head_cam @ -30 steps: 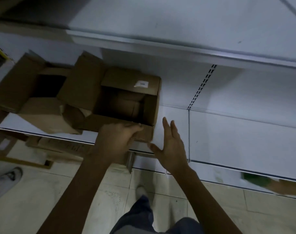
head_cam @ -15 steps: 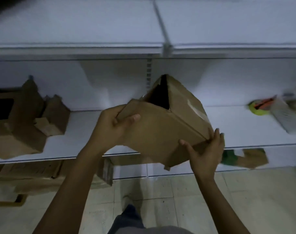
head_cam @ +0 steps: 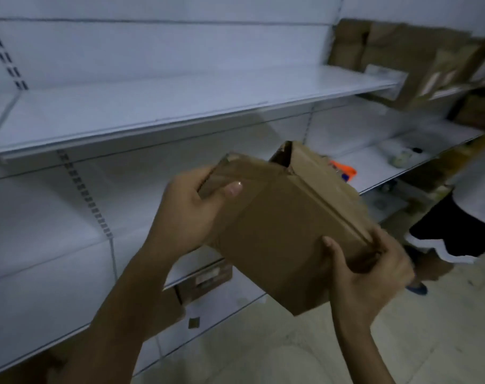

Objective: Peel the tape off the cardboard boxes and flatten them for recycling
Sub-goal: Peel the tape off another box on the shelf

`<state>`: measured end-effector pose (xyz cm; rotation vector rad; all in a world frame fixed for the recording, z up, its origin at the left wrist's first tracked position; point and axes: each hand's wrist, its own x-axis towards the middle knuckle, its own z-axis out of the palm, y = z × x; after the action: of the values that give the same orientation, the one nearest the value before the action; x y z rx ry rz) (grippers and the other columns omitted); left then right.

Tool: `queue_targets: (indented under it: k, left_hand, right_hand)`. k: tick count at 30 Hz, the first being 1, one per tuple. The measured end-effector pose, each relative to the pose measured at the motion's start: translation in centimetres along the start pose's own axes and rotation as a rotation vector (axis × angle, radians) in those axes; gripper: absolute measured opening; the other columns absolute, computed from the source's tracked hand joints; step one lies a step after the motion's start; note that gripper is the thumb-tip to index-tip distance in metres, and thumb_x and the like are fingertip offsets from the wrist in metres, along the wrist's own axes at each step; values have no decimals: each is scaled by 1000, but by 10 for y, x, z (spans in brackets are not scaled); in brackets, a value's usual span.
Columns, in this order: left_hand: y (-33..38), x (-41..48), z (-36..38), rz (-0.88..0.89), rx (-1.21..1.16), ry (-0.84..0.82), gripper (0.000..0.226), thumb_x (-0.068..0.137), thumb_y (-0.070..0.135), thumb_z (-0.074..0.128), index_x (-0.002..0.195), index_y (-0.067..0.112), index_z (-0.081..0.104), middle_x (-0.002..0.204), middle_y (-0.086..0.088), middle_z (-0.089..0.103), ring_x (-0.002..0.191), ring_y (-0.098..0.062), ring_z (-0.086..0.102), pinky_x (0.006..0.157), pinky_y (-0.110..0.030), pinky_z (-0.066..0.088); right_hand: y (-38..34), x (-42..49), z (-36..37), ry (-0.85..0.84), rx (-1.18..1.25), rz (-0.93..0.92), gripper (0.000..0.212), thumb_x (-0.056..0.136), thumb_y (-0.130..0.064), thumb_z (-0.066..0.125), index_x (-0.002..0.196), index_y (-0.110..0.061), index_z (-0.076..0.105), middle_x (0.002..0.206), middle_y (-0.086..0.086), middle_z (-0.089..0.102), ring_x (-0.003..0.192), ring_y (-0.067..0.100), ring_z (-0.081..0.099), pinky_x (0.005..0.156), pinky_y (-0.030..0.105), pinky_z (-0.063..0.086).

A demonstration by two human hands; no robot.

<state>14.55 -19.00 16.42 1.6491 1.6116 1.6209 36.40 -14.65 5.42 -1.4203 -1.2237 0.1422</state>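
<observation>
1. Your left hand: centre of the frame, clamped on the upper left end of the box. Thumb flat on the top flap, fingers curled under it. Judged a steadying grip that also leaves the flap ready to be pulled up.
2. Your right hand: lower right of centre, wrapped round the box's lower right corner, thumb on the near face, fingers behind. Your hands sit well apart, one at each end, so the box hangs tilted between them, clear of every shelf.
3. The box itself: brown cardboard, in the air before you, mid-frame. Its upper end is partly open with a dark gap showing, and its near face is whole. A raised strip runs along the top seam, too blurred to call tape. Not yet flat. Judged step: turning it to find the taped seam.
4. Floor: pale tiles along the bottom, with a small scrap lying near the shelf foot.
5. Low box: tucked under the lowest shelf, just beyond your left wrist, label outward.
6. Shelves: white, running from the left edge toward the upper right.
7. Orange thing: on the middle shelf just past the box's top, kind not readable.
8. Person: right edge, dark shorts and white top, standing by the shelves.
9. Pile: opened cardboard at upper right on the top shelf; you cannot tell whether done or waiting
</observation>
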Motion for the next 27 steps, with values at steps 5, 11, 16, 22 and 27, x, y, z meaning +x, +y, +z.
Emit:
queue_targets:
  k: [5, 11, 16, 22, 27]
  left_hand:
    - [94, 60, 0, 233, -52, 54, 16, 86, 17, 64, 86, 33, 64, 69, 34, 65, 71, 11, 64, 57, -4, 45]
    - [156, 94, -20, 430, -13, 192, 15, 88, 24, 62, 90, 39, 60, 72, 36, 64, 73, 17, 61, 57, -1, 43]
    - [163, 104, -56, 379, -73, 394, 11, 77, 43, 57, 88, 42, 56, 71, 32, 64, 67, 19, 59, 50, -2, 44]
    - [152, 123, -107, 419, -178, 613, 22, 76, 44, 60, 97, 38, 60, 96, 23, 66, 100, -16, 62, 81, -38, 52]
    - [130, 141, -157, 614, 13, 688, 17, 88, 38, 61, 102, 48, 60, 93, 34, 63, 96, -3, 60, 76, -25, 55]
  right_hand:
    - [-59, 78, -45, 287, 5, -259, 64, 77, -48, 72, 124, -10, 54, 128, 17, 52, 121, 39, 41, 105, 34, 24]
    - [-121, 108, -46, 452, 142, -473, 50, 85, -36, 71, 126, -13, 53, 126, 11, 50, 120, 35, 40, 108, 34, 24]
    - [-176, 104, -31, 580, 265, -766, 37, 83, -19, 72, 117, -20, 56, 121, -1, 54, 123, 13, 37, 104, 34, 29]
    - [-238, 78, 11, 648, 391, -914, 24, 86, -19, 59, 104, -33, 64, 115, -12, 62, 112, 13, 47, 82, 36, 40]
    - [-267, 43, 64, 445, 459, -987, 36, 94, -22, 41, 94, -34, 75, 112, -14, 69, 110, 7, 60, 94, 33, 38]
